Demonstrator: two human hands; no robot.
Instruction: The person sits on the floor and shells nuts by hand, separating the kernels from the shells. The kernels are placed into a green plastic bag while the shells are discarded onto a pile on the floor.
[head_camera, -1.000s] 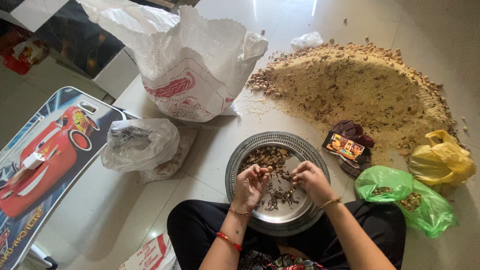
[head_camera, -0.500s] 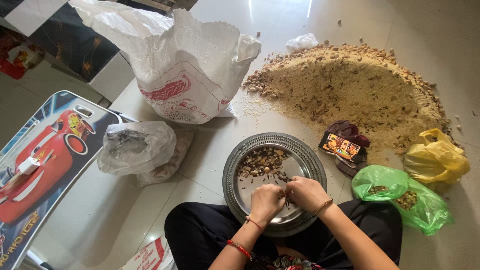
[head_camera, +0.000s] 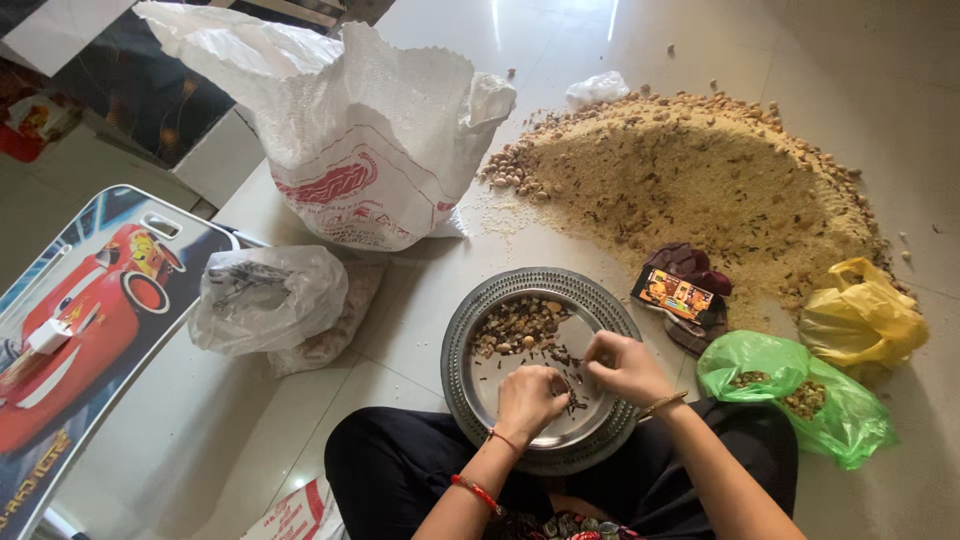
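A round steel plate (head_camera: 460, 330) lies on the floor in front of my crossed legs. It holds a heap of mixed brown seeds and nuts (head_camera: 520, 325) at its far side and a scatter of dark bits near me. My left hand (head_camera: 530, 398) rests on the plate's near part, fingers curled down onto the dark bits. My right hand (head_camera: 622, 366) is beside it, fingertips pinched over the scatter in the plate's middle. What either hand pinches is too small to make out.
A big white woven sack (head_camera: 370, 130) stands behind the plate. A wide mound of tan grain and nuts (head_camera: 700, 180) spreads at the right. A phone (head_camera: 675, 293) lies on dark cloth; green (head_camera: 800, 385), yellow (head_camera: 860, 318) and clear bags (head_camera: 268, 298) lie around. A car-printed board (head_camera: 90, 310) is at left.
Both hands drew back from the far heap to the plate's near edge, then the right hand moved out again toward the middle. The camera shifted slightly.
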